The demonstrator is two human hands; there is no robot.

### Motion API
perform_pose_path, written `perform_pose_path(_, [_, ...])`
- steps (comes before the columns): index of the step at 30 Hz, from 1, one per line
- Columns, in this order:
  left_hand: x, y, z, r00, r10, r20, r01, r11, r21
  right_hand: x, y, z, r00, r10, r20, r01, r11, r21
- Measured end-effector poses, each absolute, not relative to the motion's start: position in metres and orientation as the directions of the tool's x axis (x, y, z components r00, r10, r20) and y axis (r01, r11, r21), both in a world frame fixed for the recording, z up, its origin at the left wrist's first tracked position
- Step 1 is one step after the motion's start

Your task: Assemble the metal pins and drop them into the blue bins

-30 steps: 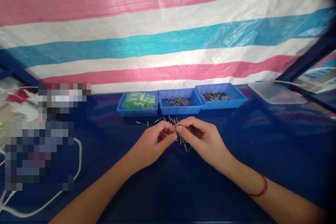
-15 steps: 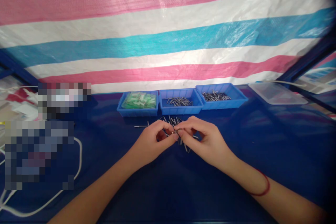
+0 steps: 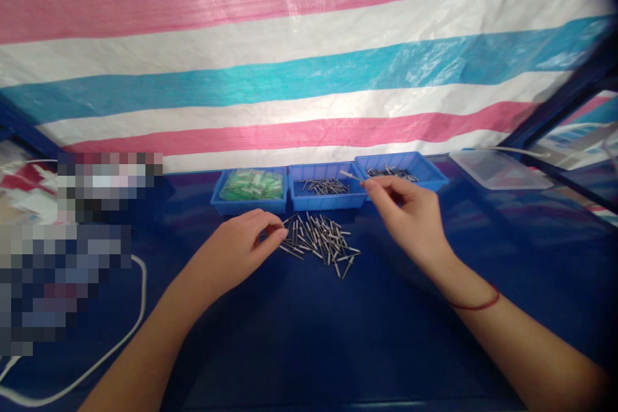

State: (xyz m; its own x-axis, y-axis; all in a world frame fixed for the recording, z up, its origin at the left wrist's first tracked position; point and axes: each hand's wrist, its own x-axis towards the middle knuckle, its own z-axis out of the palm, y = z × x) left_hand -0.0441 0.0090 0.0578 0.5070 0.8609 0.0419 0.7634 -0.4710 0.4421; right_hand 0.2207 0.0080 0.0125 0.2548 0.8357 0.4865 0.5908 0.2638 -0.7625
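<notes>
A loose heap of small metal pins (image 3: pixel 318 238) lies on the dark blue table (image 3: pixel 309 335). My left hand (image 3: pixel 241 248) rests at the heap's left edge, its fingertips pinched on a pin. My right hand (image 3: pixel 410 209) is raised toward the blue trays, thumb and forefinger pinching one thin metal pin (image 3: pixel 351 176) that points left above the gap between the middle tray (image 3: pixel 328 188) and the right tray (image 3: pixel 400 170). Both of those trays hold metal pins. The left tray (image 3: pixel 251 188) holds pale green parts.
A clear plastic lid (image 3: pixel 497 168) lies at the back right. A white cable (image 3: pixel 111 347) loops over the table's left side. A pink, white and blue striped sheet (image 3: pixel 309 64) hangs behind the trays. A dark blue frame bar (image 3: pixel 570 96) slants at the right.
My hands were together over the heap; now they are apart. The right hand has risen toward the trays with a pin, and the left hand has moved left to the heap's edge.
</notes>
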Motion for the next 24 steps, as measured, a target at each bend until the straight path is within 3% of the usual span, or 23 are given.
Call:
perform_pose_path(2, [-0.059,0.015,0.061,0.491,0.871,-0.020,0.818,-0.453,0.354,0.239,0.019,0.012,0.364,0.784,0.503,0.659,0.165,-0.734])
perform_pose_path(5, [-0.079,0.025,0.059,0.434,0.886,-0.165,0.886,-0.386,0.258,0.260,0.031,0.010,0.384,0.768,0.513,0.779,0.029,-0.626])
perform_pose_path(9, [-0.088,0.031,0.052,0.396,0.864,-0.312,0.913,-0.334,0.233,0.261,0.033,0.008,0.337,0.784,0.521,0.818,0.030,-0.574])
perform_pose_path(24, [-0.074,0.032,0.033,0.520,0.826,-0.217,0.842,-0.453,0.292,0.212,0.008,0.005,-0.018,0.860,0.510,0.808,0.313,-0.500])
